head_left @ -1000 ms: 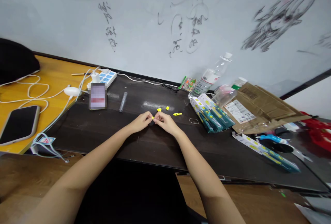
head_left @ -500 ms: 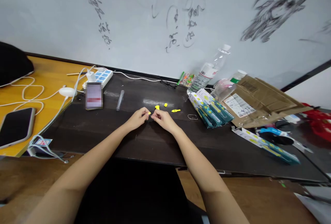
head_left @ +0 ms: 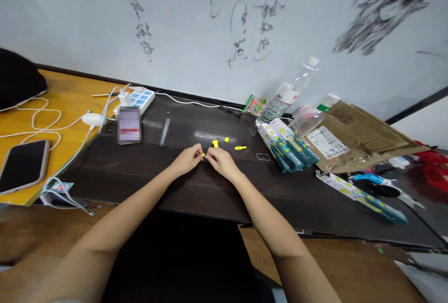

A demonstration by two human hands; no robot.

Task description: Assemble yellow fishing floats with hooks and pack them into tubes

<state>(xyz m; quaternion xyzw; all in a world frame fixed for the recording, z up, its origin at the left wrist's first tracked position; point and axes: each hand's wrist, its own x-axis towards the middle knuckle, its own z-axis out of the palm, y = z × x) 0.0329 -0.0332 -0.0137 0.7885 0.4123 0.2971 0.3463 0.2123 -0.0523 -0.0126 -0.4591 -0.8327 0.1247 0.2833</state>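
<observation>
My left hand (head_left: pixel 187 159) and my right hand (head_left: pixel 219 161) meet over the dark desk (head_left: pixel 217 191), fingertips pinched together on a tiny yellow piece (head_left: pixel 203 155). Just beyond my fingers lie three more small yellow pieces (head_left: pixel 215 143) (head_left: pixel 227 139) (head_left: pixel 240 147) on the desk. A small wire clip (head_left: pixel 262 156) lies to their right. A clear plastic tube (head_left: pixel 164 131) lies to the left of my hands.
Green-and-yellow packets (head_left: pixel 289 150) and a cardboard box (head_left: pixel 353 137) sit at the right, with plastic bottles (head_left: pixel 287 96) behind. A power strip (head_left: pixel 138 100), white cables (head_left: pixel 45 121) and a phone (head_left: pixel 23 165) lie at the left. Another packet (head_left: pixel 360 198) lies near the right front edge.
Both hands stay pinched together on the small yellow piece with hardly any movement; only the head camera has shifted slightly.
</observation>
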